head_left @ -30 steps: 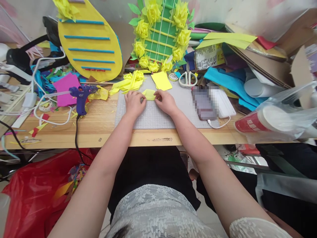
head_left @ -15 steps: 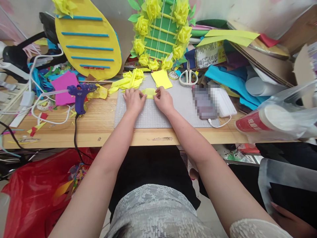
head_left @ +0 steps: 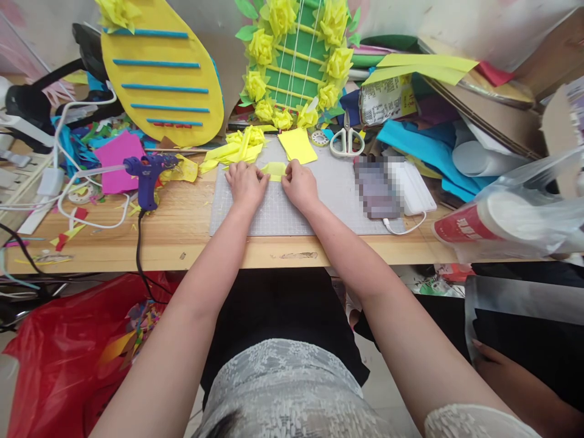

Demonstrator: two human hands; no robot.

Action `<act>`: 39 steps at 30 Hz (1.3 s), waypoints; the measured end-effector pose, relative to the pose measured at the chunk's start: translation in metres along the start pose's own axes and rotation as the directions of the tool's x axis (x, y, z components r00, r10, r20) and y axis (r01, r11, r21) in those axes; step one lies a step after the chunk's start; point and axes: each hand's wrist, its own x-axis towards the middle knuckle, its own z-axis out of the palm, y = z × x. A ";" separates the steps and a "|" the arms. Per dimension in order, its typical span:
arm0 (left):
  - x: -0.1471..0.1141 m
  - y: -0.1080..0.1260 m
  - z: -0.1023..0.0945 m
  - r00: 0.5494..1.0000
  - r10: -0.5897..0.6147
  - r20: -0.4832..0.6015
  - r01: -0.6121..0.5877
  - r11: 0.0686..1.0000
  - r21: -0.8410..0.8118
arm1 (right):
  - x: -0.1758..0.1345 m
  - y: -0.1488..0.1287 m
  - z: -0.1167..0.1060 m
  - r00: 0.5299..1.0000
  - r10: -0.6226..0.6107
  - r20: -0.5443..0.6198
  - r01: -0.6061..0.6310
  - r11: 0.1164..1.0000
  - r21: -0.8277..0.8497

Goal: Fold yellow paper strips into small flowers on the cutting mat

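Note:
A small piece of yellow crepe paper [head_left: 274, 171] lies stretched between my two hands, low over the grey cutting mat [head_left: 292, 213]. My left hand [head_left: 247, 184] pinches its left end between thumb and forefinger, the other fingers resting on the mat. At the right end, my right hand [head_left: 301, 184] grips the paper with curled fingers. Just beyond my hands sits a stack of yellow paper squares [head_left: 298, 145]. Folded yellow paper strips [head_left: 239, 148] are heaped to its left. White-handled scissors [head_left: 347, 141] lie at the mat's far right.
A purple glue gun [head_left: 146, 176] stands on the left, its cord hanging over the table edge. To the right are a blurred phone [head_left: 378, 187], a white power bank [head_left: 410, 187] and a bagged cup [head_left: 493, 219]. Flower-trimmed green board [head_left: 296, 70] and yellow board [head_left: 159, 76] stand behind.
My right hand has shifted very slightly, while both hands keep hold of the yellow paper. At the lower right, another person's hand and dark clothing have moved to the left.

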 end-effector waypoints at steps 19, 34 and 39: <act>0.000 0.013 0.002 0.997 0.073 0.026 -0.072 0.997 -0.035 | 0.001 0.000 0.006 0.998 -0.064 -0.001 0.064 0.990 -0.127; -0.004 0.011 0.002 0.998 0.064 -0.023 -0.065 0.998 -0.022 | -0.003 -0.010 -0.005 0.997 -0.015 0.080 0.033 0.972 -0.233; -0.003 0.012 0.005 0.997 0.057 -0.050 -0.058 0.998 -0.023 | -0.003 -0.010 -0.003 0.996 -0.024 0.081 0.045 0.961 -0.274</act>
